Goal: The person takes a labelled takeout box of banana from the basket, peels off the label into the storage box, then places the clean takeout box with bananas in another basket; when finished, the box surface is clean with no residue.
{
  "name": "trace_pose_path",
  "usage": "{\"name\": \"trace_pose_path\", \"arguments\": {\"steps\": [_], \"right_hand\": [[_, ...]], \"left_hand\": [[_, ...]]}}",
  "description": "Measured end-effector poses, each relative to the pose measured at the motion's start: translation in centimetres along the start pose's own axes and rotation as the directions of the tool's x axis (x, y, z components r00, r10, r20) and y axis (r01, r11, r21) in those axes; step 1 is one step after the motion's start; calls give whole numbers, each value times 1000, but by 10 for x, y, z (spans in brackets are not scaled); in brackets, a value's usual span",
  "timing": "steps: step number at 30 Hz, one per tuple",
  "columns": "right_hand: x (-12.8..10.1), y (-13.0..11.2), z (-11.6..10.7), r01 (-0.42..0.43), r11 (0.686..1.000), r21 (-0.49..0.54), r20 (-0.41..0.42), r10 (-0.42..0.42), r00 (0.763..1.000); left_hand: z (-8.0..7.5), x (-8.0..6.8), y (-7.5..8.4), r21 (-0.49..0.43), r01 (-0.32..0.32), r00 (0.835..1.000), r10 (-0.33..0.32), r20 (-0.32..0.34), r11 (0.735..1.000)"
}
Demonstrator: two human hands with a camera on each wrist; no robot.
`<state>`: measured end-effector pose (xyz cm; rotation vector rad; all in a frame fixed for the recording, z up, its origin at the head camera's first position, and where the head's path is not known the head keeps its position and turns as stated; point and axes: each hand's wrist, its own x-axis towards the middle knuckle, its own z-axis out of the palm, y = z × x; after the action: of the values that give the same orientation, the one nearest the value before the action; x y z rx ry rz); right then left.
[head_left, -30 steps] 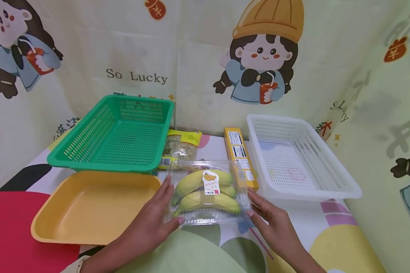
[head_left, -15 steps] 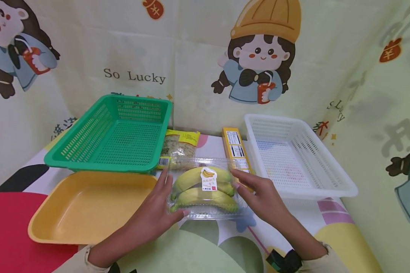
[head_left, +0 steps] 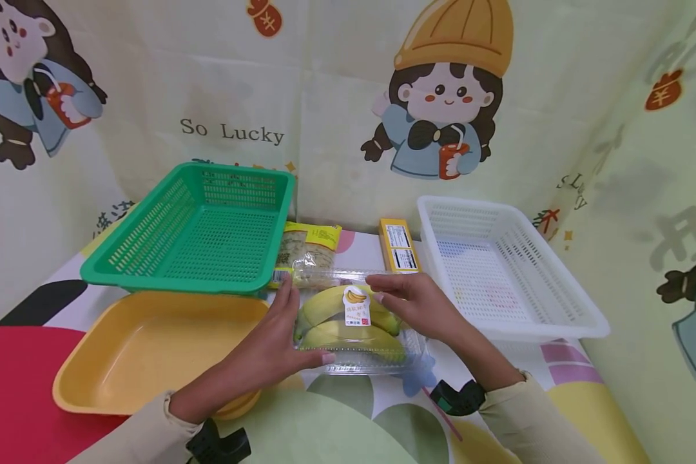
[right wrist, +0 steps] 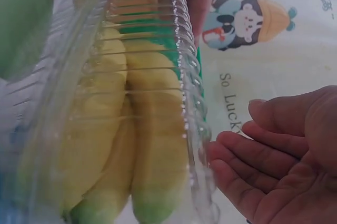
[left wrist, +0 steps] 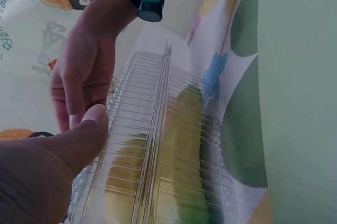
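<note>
Left of the box [head_left: 364, 368] stands the tub [head_left: 151, 351], close by, with the left hand [head_left: 267, 338] between the two. Farther back on that side is the green basket [head_left: 220, 245]. Behind the box's far left corner lies the bag [head_left: 310, 250], and behind its right part the carton [head_left: 397, 245], partly hidden by the right hand [head_left: 420, 303]. Right of the box, past a strip of table [head_left: 325, 428], sits the white basket [head_left: 481, 277]. Room is tight on the box's left and behind it; from its near edge, table stretches toward the person.

At the box's left end, the left hand has its fingers straight and its thumb spread wide along the near side; the left wrist view shows the thumb tip at the box's rim. Over the box's right end, the right hand has loosely bent fingers with a narrow gap to the thumb, nothing held; whether it touches the lid, I cannot tell. The box thus lies between the two hands.

From left to right runs the box's long axis, and the bananas [head_left: 330, 338] inside lie along it. Near the box's middle, the label [head_left: 357, 306] stands upright toward the person, its picture nearest the far edge.
</note>
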<state>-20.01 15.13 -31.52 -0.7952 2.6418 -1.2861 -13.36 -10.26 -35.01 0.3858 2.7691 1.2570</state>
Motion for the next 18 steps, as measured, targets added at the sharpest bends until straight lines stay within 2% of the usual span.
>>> {"name": "trace_pose_path", "arguments": {"steps": [9,14,18], "right_hand": [[19,0,7,0,1000,3,70,0,998],[25,-3,9,-46,999,28,89,44,995],[28,-3,11,-58,998,-7,90,59,994]], "left_hand": [[1,0,0,-7,24,1000,-24,7,1000],[1,0,-1,-12,31,1000,-31,2,999],[2,1,-1,-7,27,1000,-27,1,1000]]}}
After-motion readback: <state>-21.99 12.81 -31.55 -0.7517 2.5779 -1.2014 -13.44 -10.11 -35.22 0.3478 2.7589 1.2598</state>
